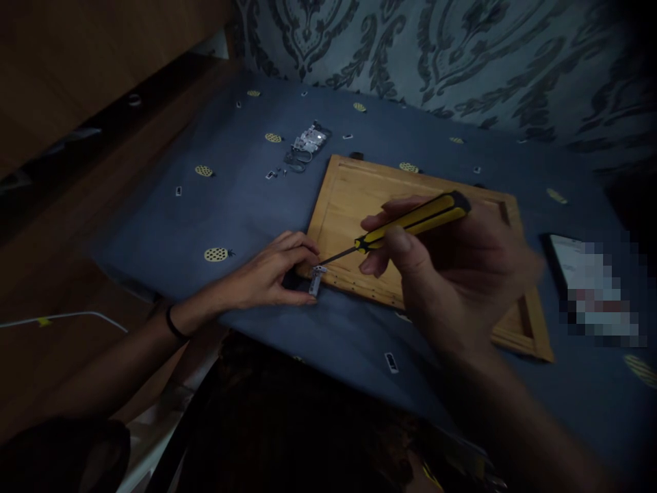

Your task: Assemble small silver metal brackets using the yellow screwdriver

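A yellow-and-black screwdriver (410, 222) is gripped by my right hand (462, 274), its shaft slanting down to the left. The tip meets a small silvery metal hinge (315, 281) at the near left corner of a framed wooden panel (354, 198). My left hand (277, 270) pinches this hinge against the panel's edge, thumb below and fingers above. Several small dark spots, like screws or holes, run along the near edge of the panel. Whether a screw sits under the tip is too small to tell.
Beyond the panel's far left corner lies a clear bag of metal hardware (311, 140), with several loose small parts (277, 173) beside it. A phone (590, 287) rests at the right. The blue pineapple-print cloth (169, 219) covers the surface; a patterned wall (390, 55) stands behind.
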Motion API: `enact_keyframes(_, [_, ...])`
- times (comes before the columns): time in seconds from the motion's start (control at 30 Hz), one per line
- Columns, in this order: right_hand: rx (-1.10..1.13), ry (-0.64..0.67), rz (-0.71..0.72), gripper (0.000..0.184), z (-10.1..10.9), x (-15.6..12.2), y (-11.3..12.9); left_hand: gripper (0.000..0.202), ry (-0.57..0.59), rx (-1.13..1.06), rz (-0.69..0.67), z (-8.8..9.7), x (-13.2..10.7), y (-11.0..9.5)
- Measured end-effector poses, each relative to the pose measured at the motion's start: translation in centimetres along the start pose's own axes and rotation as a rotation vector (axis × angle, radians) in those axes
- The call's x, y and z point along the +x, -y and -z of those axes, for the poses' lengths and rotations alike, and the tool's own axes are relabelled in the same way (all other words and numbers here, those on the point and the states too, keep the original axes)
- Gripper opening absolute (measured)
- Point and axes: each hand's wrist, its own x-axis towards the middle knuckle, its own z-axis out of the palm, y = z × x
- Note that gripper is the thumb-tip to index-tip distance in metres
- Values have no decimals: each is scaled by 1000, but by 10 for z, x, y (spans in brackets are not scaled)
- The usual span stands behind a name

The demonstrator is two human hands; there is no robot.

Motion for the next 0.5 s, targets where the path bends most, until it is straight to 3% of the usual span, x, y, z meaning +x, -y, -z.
enact_keyframes(0.5, [-29, 71, -33, 12, 1, -1, -13, 38, -14, -5, -21, -1, -1, 1])
